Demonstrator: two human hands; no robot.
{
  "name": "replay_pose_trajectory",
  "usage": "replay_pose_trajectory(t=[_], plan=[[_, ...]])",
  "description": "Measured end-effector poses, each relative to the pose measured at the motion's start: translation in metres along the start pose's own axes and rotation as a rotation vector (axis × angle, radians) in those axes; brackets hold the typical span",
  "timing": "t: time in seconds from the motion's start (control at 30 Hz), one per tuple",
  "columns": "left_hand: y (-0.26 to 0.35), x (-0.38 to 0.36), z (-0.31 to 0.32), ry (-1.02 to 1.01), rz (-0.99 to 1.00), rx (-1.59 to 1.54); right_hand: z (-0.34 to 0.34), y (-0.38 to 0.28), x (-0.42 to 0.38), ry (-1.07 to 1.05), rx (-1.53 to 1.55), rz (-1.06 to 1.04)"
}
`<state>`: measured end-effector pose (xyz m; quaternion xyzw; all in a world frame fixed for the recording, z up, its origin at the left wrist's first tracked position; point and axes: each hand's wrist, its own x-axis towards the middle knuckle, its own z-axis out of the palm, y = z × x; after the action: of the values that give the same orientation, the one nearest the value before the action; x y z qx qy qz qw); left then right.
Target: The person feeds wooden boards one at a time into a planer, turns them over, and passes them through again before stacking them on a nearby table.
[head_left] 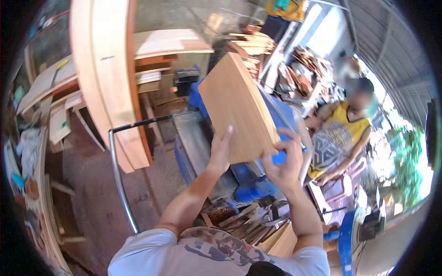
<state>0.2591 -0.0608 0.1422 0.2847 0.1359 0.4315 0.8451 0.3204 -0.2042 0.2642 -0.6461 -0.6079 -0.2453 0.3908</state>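
A thick, light-brown wooden board is held up at a tilt in front of me, above a blue machine. My left hand presses against its lower left face, thumb on the wood. At the lower right corner, my right hand grips the edge with bent fingers. Fine lines run along the board's long right edge. Behind and beneath it is the blue machine with a grey metal bed, partly covered by the board and my arms.
Tall planks stand at the left beside a bent metal bar. A person in a yellow jersey is to the right of the machine; another person's yellow shirt shows at the back. Wood scraps are piled behind. Another blue machine stands lower right.
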Motion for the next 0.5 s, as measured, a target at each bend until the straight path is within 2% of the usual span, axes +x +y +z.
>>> replay_pose_trajectory(t=[0.07,0.17,0.27,0.33,0.43,0.5], plan=[[0.015,-0.014,-0.037,0.012,0.214,0.108,0.014,-0.014,-0.025,-0.073,0.289,0.316],[0.05,-0.041,-0.066,0.021,0.341,0.335,0.03,-0.044,-0.019,-0.278,0.338,0.457],[0.072,-0.06,-0.085,-0.01,0.47,0.481,0.048,-0.059,-0.006,-0.51,0.607,0.631],[0.085,-0.07,-0.1,-0.029,0.428,0.396,0.058,-0.058,-0.009,-0.578,0.691,0.671],[0.131,-0.094,-0.099,-0.016,0.303,0.398,0.086,-0.069,-0.033,-0.332,1.0,0.832],[0.147,-0.102,-0.107,-0.023,0.224,0.351,0.099,-0.063,-0.051,-0.368,1.019,0.917]])
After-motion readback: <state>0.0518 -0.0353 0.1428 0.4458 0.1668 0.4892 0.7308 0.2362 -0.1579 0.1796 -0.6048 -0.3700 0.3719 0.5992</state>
